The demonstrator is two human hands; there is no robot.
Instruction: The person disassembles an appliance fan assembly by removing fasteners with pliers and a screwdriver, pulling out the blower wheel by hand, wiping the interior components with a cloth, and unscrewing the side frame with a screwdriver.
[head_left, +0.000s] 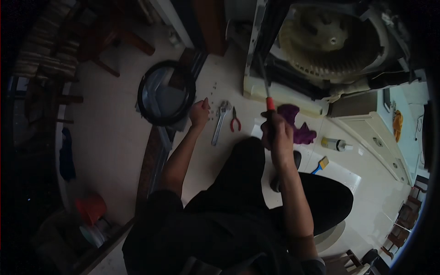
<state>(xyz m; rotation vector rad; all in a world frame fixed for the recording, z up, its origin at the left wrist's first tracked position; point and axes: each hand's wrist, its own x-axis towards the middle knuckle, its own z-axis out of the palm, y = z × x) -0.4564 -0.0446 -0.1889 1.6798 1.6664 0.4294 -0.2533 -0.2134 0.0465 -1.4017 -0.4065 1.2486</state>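
My right hand [278,133] is wrapped round the handle of a red and black screwdriver [269,101], whose long shaft points up to the edge of an open appliance [316,78] with a ribbed round fan [333,41]. Near the small screws [214,87] on the floor, my left hand [200,112] is closed; what it holds, if anything, is too small to name. To its right lie an adjustable wrench [221,123] and red-handled pliers [235,121]. A purple cloth [302,134] lies just right of my right hand.
A black ring-shaped part [142,94] lies at the left by a floor track. A bottle [334,144] and a blue-handled brush [321,165] are on the floor at the right, near a white cabinet [371,133]. A red bucket [90,208] stands lower left.
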